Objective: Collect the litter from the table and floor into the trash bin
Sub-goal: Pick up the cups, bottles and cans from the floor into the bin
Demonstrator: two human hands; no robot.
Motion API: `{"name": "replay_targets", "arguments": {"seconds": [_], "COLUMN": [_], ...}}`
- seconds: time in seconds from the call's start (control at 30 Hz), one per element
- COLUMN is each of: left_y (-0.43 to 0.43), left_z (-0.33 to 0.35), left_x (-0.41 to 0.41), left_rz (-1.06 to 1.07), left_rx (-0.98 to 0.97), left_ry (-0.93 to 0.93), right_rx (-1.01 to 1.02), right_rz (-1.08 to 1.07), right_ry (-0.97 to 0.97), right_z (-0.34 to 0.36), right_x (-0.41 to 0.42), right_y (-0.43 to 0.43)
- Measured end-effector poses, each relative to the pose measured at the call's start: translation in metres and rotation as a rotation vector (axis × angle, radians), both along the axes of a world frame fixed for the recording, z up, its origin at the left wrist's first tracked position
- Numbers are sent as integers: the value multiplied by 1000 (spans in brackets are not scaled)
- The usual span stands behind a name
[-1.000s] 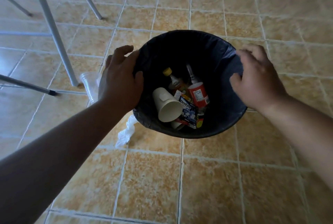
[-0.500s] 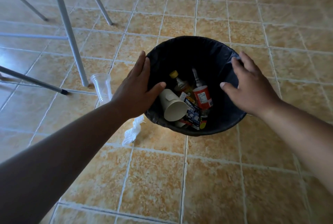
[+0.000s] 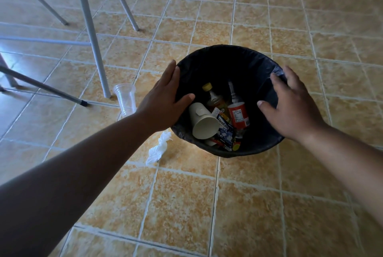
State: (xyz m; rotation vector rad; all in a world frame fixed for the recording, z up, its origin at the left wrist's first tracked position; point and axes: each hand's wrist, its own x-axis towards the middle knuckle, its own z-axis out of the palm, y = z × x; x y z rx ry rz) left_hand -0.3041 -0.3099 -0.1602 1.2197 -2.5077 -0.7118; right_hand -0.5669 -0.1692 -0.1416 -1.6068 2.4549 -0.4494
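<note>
A round trash bin (image 3: 223, 53) lined with a black bag stands on the tiled floor. Inside lie a beige paper cup (image 3: 204, 123), a yellow-capped bottle (image 3: 213, 98), a red-labelled bottle (image 3: 238, 115) and a gum packet (image 3: 224, 133). My left hand (image 3: 163, 99) hovers at the bin's left rim, fingers apart, holding nothing. My right hand (image 3: 290, 107) is spread over the right rim, also empty. A clear plastic cup (image 3: 125, 99) lies on the floor left of the bin. A crumpled white tissue (image 3: 158, 149) lies by the bin's near-left side.
Grey metal table or chair legs (image 3: 91, 35) stand to the left and behind the plastic cup. A thin dark-tipped leg (image 3: 43, 87) slants in from the far left. Orange tiled floor (image 3: 207, 205) spreads in front and to the right.
Both hands have let go of the bin's rim and opened out. The view has drawn back, so the bin looks smaller and farther off.
</note>
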Motion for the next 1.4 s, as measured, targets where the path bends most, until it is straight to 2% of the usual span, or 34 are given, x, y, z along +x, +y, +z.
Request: {"name": "replay_targets", "arguments": {"seconds": [0.3,0.4,0.5,0.7,0.83,1.07,1.3,1.4], "left_y": [1,-3,-18,-55,-55,-33,-26,-25], "left_z": [1,8,13,1,-25,-87,-129,-141], "left_x": [2,10,32,112,168,233,254,249], "left_rz": [52,125,227,419,516,569,545,489], "left_rx": [-51,-126,-172,-220,-154,32,171,203], "left_ry": [37,119,191,104,9,-282,-412,-496], "right_rx": [5,-93,-252,-346,-298,-230,195,311], "right_rz": [1,26,128,327,462,596,488,430], "right_ry": [22,135,100,-16,-64,-12,36,73], "right_z": [6,21,42,62,53,-2,-102,-132], "right_x": [0,10,38,125,183,264,285,285], "right_y": [-2,-10,-28,-58,-65,-73,-94,-89]}}
